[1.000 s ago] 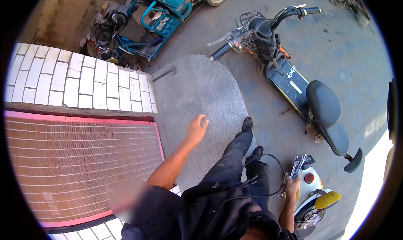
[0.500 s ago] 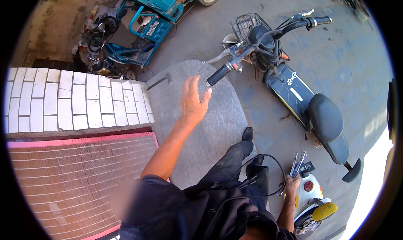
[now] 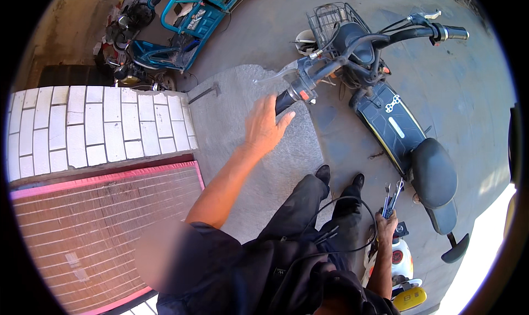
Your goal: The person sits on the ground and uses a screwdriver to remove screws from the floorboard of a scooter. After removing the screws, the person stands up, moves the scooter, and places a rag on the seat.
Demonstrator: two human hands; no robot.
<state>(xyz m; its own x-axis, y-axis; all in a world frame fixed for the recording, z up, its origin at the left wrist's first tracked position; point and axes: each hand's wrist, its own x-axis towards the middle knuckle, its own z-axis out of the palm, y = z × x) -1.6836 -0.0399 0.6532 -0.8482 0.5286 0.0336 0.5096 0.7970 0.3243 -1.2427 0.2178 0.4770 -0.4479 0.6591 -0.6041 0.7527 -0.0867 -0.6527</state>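
My left hand (image 3: pixel 265 126) is at the end of the black handlebar grip (image 3: pixel 285 101) of an electric scooter (image 3: pixel 394 122). Its fingers lie along the grip's near end and the thumb stands apart, so the hand looks open and not wrapped round it. The silver brake lever (image 3: pixel 278 74) sticks out beyond the fingers. Low on the right, my right hand (image 3: pixel 387 224) is closed round several metal wrenches (image 3: pixel 392 199), their heads pointing up and away from me. A black cable loop (image 3: pixel 363 205) hangs across my front beside that hand.
A white scooter with a yellow part (image 3: pixel 409 299) stands close by my right forearm. Left of me are a white tiled wall (image 3: pixel 99 125) and a pink-edged slatted mat (image 3: pixel 104 227). Blue three-wheelers (image 3: pixel 190 23) stand far left. The scooter's seat (image 3: pixel 432 171) is to the right.
My left hand has moved right to meet the handlebar grip, from just short of it. My right hand has risen a little with the wrenches. The view has shifted slightly.
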